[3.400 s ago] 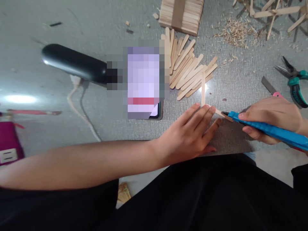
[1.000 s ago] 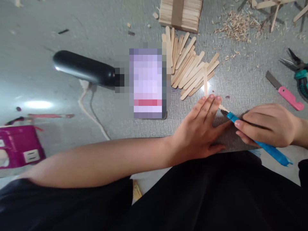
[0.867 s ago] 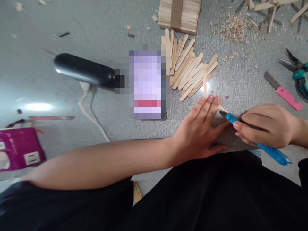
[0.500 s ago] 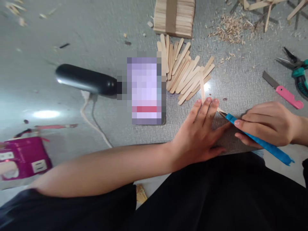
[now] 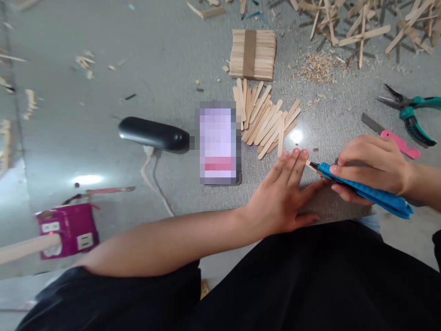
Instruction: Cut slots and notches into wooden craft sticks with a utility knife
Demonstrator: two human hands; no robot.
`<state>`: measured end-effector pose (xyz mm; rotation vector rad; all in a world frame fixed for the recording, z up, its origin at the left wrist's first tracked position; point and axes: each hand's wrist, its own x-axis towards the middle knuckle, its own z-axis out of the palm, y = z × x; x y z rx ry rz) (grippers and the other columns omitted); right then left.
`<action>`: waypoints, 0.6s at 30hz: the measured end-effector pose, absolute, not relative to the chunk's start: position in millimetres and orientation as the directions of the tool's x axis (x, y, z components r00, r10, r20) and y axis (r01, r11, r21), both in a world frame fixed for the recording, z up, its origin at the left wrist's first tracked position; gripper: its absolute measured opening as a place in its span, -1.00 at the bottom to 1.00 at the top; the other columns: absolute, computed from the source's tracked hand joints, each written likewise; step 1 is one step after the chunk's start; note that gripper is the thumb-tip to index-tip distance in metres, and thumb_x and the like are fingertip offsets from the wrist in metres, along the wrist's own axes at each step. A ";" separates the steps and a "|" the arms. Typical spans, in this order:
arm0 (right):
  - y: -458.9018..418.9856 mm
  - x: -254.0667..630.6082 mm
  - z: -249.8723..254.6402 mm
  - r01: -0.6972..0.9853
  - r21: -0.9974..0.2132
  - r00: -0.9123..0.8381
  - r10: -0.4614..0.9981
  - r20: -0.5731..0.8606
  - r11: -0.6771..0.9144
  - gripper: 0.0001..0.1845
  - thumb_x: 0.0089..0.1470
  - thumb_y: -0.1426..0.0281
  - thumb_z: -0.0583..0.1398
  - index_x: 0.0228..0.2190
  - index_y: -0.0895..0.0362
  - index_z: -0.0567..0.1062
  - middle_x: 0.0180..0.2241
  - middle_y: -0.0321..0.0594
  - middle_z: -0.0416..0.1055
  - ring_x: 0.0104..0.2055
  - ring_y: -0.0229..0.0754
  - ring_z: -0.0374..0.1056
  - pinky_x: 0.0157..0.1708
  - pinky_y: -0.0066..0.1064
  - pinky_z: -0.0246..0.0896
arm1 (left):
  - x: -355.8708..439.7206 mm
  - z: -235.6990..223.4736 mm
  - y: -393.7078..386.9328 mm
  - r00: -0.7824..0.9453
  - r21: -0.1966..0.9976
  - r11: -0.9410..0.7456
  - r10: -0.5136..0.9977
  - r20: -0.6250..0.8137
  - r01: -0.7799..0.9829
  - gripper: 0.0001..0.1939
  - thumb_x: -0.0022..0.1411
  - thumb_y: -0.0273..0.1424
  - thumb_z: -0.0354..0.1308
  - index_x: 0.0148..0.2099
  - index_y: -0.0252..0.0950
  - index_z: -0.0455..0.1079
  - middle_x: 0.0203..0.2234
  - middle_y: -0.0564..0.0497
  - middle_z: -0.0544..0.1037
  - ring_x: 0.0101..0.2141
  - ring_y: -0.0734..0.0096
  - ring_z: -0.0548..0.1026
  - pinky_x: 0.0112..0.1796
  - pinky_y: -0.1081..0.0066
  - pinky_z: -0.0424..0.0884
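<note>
My left hand (image 5: 282,188) lies flat with outstretched fingers, its fingertips pressing a pale craft stick (image 5: 310,164) against the table. Part of that stick is hidden under the fingers. My right hand (image 5: 372,168) is wrapped round a blue utility knife (image 5: 379,196), whose short dark tip meets the stick's exposed end beside my left fingers. Another stick (image 5: 281,133) reaches from the spread pile of craft sticks (image 5: 263,119) to my left fingertips. Beyond my right hand lie a pink knife (image 5: 401,143) and green-handled pliers (image 5: 409,115).
A banded bundle of sticks (image 5: 253,55) sits behind the pile. Wood shavings (image 5: 317,68) and crossed sticks (image 5: 361,34) lie farther back. Leftward are a blurred phone-like device (image 5: 218,138), a black rounded device (image 5: 155,133) with a white cable (image 5: 149,179), and a purple socket block (image 5: 70,230).
The camera view has shifted, bringing more of the far table into sight. My right hand and the knife have tilted slightly; my left hand keeps pressing the stick.
</note>
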<state>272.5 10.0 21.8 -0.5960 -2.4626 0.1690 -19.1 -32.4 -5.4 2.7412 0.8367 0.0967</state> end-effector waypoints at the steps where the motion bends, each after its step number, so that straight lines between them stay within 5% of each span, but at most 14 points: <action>1: 10.6 272.2 20.7 0.373 -0.246 -0.717 0.447 0.536 0.894 -0.85 0.32 0.30 0.35 -0.12 0.02 0.52 -0.21 -0.24 0.53 -0.25 -0.11 0.47 -0.35 -0.24 0.45 | -19.5 -7.4 -32.0 0.836 0.285 -0.799 0.549 -0.010 0.529 0.03 0.39 0.26 0.30 0.68 -0.08 0.13 0.68 -0.36 -0.07 0.61 -0.50 0.01 0.54 -0.26 0.04; 8: 14.5 269.5 15.6 0.322 -0.222 -0.721 0.390 0.572 0.921 -0.85 0.38 0.30 0.30 -0.11 0.10 0.49 -0.28 -0.21 0.51 -0.28 -0.11 0.41 -0.34 -0.24 0.47 | -23.8 -14.4 -28.4 0.859 0.294 -0.820 0.513 -0.003 0.491 0.07 0.38 0.24 0.33 0.70 -0.07 0.07 0.69 -0.40 -0.17 0.60 -0.59 0.02 0.52 -0.28 0.09; 18: 15.2 263.2 10.4 0.286 -0.376 -0.684 0.463 0.564 0.881 -0.92 0.38 0.35 0.23 -0.15 0.09 0.49 -0.38 -0.29 0.47 -0.40 -0.19 0.36 -0.42 -0.32 0.40 | -28.5 -18.0 -29.4 0.857 0.389 -0.798 0.513 0.040 0.460 -0.02 0.44 0.16 0.31 0.69 -0.09 0.12 0.65 -0.45 -0.06 0.59 -0.53 0.09 0.50 -0.27 0.17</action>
